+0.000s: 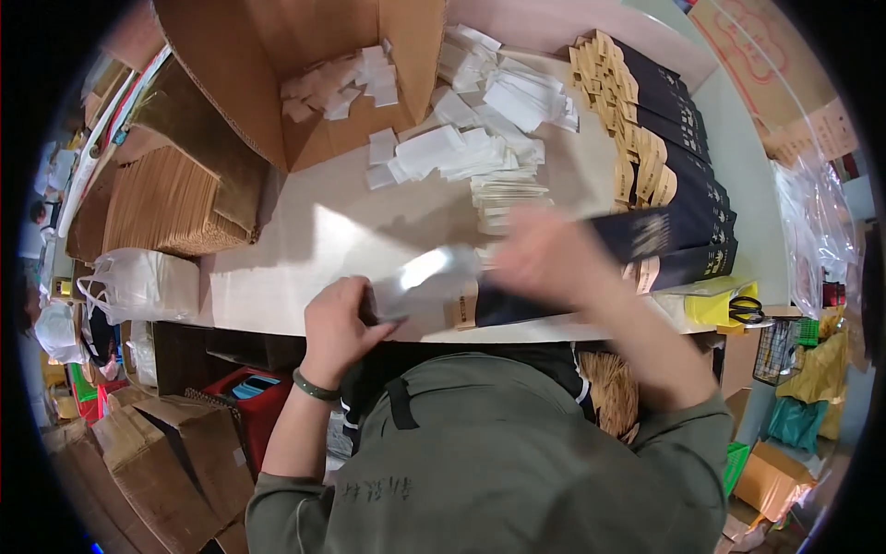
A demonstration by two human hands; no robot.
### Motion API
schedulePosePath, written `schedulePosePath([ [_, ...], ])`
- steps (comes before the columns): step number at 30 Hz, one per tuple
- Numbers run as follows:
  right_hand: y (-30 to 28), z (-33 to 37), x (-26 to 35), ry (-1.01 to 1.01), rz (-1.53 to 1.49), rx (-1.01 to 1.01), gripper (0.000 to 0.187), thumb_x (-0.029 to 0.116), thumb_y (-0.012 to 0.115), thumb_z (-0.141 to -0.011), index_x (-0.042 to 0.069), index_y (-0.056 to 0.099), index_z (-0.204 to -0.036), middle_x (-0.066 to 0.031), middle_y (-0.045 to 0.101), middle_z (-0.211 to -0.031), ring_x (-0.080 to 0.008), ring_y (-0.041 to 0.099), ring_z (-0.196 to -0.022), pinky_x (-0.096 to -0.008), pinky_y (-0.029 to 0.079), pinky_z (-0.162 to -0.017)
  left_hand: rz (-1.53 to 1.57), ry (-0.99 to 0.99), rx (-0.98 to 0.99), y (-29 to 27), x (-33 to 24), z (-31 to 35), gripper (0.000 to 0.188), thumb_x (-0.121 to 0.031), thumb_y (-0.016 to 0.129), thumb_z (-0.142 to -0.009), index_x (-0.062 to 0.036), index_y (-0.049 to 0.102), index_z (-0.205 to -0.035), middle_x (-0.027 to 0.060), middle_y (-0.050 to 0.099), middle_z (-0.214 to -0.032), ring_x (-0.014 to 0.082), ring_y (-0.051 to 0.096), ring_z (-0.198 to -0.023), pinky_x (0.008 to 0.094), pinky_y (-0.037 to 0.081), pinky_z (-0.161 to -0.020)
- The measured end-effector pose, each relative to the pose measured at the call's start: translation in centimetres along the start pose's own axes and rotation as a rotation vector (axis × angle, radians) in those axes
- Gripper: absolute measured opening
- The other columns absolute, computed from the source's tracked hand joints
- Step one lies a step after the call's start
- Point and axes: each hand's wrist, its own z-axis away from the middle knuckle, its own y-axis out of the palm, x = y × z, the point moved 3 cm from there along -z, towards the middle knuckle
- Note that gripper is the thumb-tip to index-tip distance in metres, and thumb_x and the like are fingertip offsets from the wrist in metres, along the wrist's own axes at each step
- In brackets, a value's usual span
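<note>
Over one bench (268,277), the left hand (338,319) has its grip clamped on one shiny sleeve (425,279) near the front edge. The right hand (544,257) blurs, its grip unclear. One open carton (231,74) stands behind.

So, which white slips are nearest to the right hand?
The tidy column of pale slips just beyond the right hand; the other slips lie farther off, messily spread, some inside the open cardboard box.

The packets (672,138) are navy (with pale print) and tan, the slips (521,97) white
</note>
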Motion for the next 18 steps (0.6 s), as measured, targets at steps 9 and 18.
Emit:
schedulePosePath([
  [9,7.4,6.0,1.4,0.038,-0.067,0.111,0.038,0.029,0.069,-0.072,0.005,0.062,-0.101,-0.019,0.056,-0.116,-0.0375,0.054,-0.109,-0.0429,0.043,-0.096,0.643,0.285,0.24,5.9,-7.1,0.7,0.054,-0.019,0.074,-0.07,-0.0007,0.053,-0.116,0.0169,0.064,-0.102,0.0293,0.063,-0.08,0.0355,0.052,-0.079],
  [18,8.5,3.2,3.5,0.669,-0.13,0.339,0.036,0.04,0.065,-0.084,0.004,0.063,-0.076,-0.0165,0.066,-0.077,-0.0346,0.065,-0.073,-0.0443,0.051,-0.063,0.076,-0.194,0.062,2.0,-1.0,1.6,0.056,-0.022,0.081,-0.068,-0.002,0.055,-0.114,0.0158,0.06,-0.097,0.0353,0.062,-0.087,0.0398,0.051,-0.076],
])
